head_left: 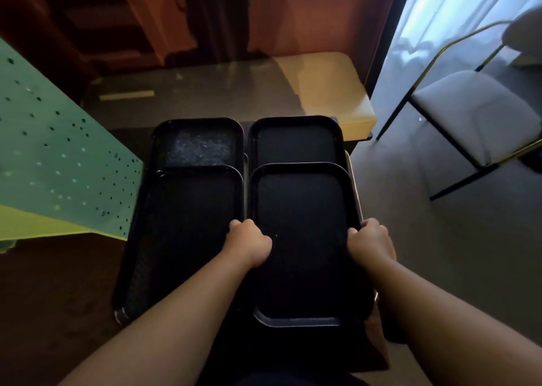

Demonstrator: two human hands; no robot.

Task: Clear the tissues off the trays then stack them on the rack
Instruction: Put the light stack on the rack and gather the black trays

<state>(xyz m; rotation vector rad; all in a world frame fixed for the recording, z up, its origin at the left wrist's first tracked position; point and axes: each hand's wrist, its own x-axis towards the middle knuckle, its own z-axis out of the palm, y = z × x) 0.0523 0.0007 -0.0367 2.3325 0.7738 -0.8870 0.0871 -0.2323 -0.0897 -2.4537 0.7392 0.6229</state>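
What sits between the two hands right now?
In the head view, only the bare dark floor of the near right tray lies between the left hand and right hand, each gripping a long edge. No tissue shows there.

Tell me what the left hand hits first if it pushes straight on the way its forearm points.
Probably the far right tray: the left hand grips the near tray's left rim, aimed that way. Depth is uncertain.

The near right tray (pixel 299 239) hides the near part of the far right tray (pixel 296 142), and both forearms cover its near corners; the near left tray (pixel 190 224) likewise overlaps the far left tray (pixel 199 145). The fingertips of the left hand (pixel 249 242) and right hand (pixel 369 239) curl out of sight over the tray's side rims. Whatever carries the trays is almost wholly hidden beneath them, and the chair (pixel 475 116) is cut off by the right edge.
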